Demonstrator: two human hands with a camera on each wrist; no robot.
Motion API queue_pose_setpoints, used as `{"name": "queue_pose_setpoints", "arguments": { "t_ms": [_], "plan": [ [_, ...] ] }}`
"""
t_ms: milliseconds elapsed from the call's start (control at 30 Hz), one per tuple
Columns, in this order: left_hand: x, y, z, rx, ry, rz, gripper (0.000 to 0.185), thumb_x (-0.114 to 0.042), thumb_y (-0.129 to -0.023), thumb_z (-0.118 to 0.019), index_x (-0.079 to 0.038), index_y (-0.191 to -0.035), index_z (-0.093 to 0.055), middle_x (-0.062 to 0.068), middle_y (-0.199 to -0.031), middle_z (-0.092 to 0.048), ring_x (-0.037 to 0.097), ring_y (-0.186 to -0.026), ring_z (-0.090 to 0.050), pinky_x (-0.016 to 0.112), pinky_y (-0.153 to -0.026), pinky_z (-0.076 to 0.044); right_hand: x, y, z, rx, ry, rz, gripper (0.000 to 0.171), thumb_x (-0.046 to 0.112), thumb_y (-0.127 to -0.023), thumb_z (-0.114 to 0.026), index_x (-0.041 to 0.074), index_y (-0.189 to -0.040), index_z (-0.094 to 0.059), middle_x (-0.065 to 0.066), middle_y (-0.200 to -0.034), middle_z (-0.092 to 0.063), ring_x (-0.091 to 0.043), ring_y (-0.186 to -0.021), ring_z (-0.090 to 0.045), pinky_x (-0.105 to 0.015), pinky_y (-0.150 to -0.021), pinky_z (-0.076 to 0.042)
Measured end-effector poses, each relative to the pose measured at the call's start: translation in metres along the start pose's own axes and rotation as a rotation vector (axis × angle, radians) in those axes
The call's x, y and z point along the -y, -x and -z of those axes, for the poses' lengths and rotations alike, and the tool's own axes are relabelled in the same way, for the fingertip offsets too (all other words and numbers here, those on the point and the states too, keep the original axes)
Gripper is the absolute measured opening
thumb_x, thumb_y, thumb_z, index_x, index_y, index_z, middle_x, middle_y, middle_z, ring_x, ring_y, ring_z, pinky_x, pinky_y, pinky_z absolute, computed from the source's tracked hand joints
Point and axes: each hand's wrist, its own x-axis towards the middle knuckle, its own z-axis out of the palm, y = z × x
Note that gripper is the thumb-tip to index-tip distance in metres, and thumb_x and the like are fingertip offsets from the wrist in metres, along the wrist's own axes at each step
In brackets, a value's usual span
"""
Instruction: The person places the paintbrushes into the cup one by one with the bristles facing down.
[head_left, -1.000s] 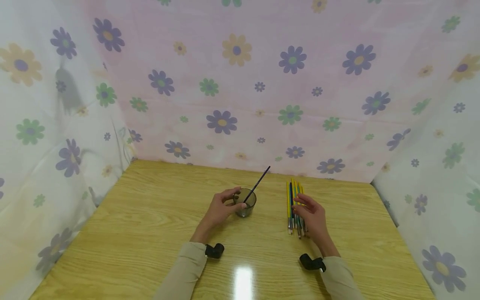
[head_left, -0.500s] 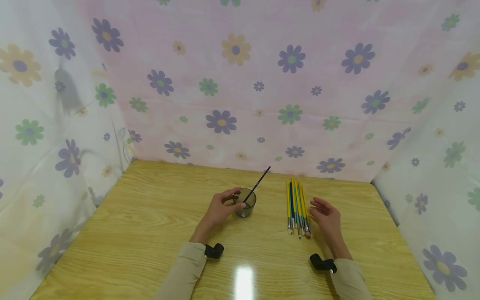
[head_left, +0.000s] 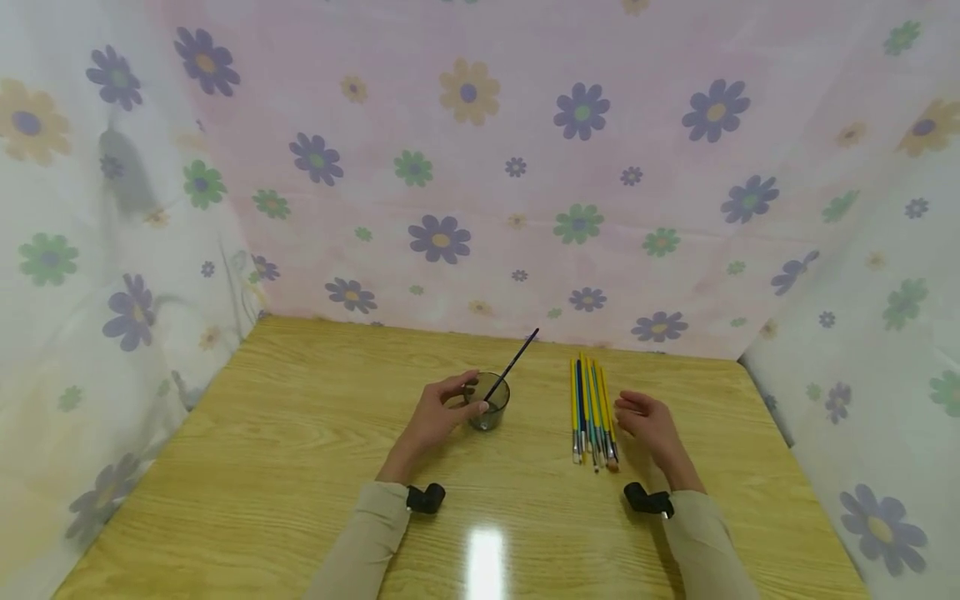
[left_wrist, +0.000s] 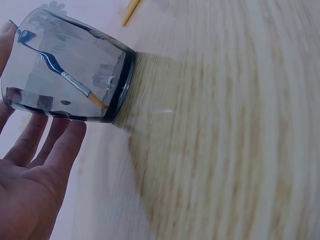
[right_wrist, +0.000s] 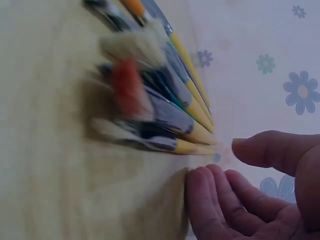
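My left hand (head_left: 431, 421) holds a smoky, see-through glass (head_left: 487, 418) standing upright on the table, thumb on the near side and fingers round the far left. One dark-handled paintbrush (head_left: 517, 361) leans in the glass; the left wrist view shows its orange-brown bristle tip (left_wrist: 97, 101) down near the glass bottom. To the right lies a bundle of paintbrushes (head_left: 587, 400) with yellow, blue and green handles, bristles toward me. Just right of the bundle is my right hand (head_left: 652, 429), its fingers loosely bent and nothing between thumb and fingers in the right wrist view.
All of this is on a wood-grain table (head_left: 300, 442). A flower-printed curtain (head_left: 480, 167) hangs behind it and along both sides. Each wrist carries a black camera mount, one at the left wrist (head_left: 426, 498) and one at the right wrist (head_left: 648, 500).
My right hand has drawn back to the right from over the paintbrushes and now sits beside them. The left hand stays on the glass. The head view has shifted slightly.
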Motion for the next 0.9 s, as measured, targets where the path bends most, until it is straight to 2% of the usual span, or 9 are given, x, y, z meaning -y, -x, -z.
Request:
{"name": "queue_pose_setpoints", "arguments": {
  "t_ms": [100, 233, 467, 733, 900],
  "plan": [
    [0.000, -0.001, 0.000, 0.005, -0.002, 0.000, 0.062, -0.008, -0.092, -0.076, -0.003, -0.149, -0.051, 0.025, -0.145, -0.053, 0.040, -0.134, -0.051, 0.048, -0.110, -0.048, 0.004, -0.007, 0.005, 0.039, -0.011, -0.030, 0.054, 0.001, -0.103, -0.053, -0.020, -0.149, -0.032, -0.041, -0.141, -0.047, -0.026, -0.110, -0.067, -0.027, -0.085, -0.060],
    [-0.001, 0.000, 0.001, 0.010, -0.007, -0.004, 0.062, -0.008, -0.093, -0.076, -0.002, -0.149, -0.050, 0.026, -0.144, -0.053, 0.040, -0.134, -0.052, 0.048, -0.110, -0.048, 0.006, -0.015, 0.010, 0.080, -0.033, -0.080, 0.053, -0.002, -0.103, -0.052, -0.022, -0.147, -0.031, -0.042, -0.136, -0.049, -0.011, -0.093, -0.069, -0.030, -0.083, -0.062],
    [-0.003, 0.001, 0.000, 0.011, -0.015, -0.005, 0.063, -0.006, -0.093, -0.075, 0.000, -0.150, -0.049, 0.026, -0.145, -0.052, 0.041, -0.134, -0.051, 0.047, -0.109, -0.048, 0.006, -0.027, 0.016, 0.131, 0.086, -0.084, 0.052, 0.001, -0.101, -0.056, -0.023, -0.143, -0.038, -0.039, -0.125, -0.057, -0.017, -0.086, -0.070, -0.034, -0.076, -0.063],
    [-0.005, 0.001, 0.000, 0.008, -0.025, -0.006, 0.063, -0.009, -0.092, -0.076, -0.001, -0.149, -0.051, 0.026, -0.144, -0.053, 0.040, -0.134, -0.052, 0.048, -0.109, -0.049, 0.007, -0.033, 0.010, 0.074, 0.167, -0.118, 0.055, 0.003, -0.094, -0.069, -0.018, -0.138, -0.045, -0.030, -0.116, -0.062, -0.015, -0.079, -0.067, -0.033, -0.070, -0.063],
    [-0.002, 0.000, 0.001, 0.007, -0.027, -0.014, 0.061, -0.010, -0.093, -0.076, -0.002, -0.148, -0.052, 0.025, -0.145, -0.053, 0.040, -0.133, -0.052, 0.048, -0.108, -0.050, 0.007, -0.032, 0.008, 0.028, 0.224, -0.120, 0.051, 0.003, -0.092, -0.067, -0.017, -0.135, -0.050, -0.030, -0.115, -0.062, -0.016, -0.077, -0.066, -0.031, -0.068, -0.061]
  ]
}}
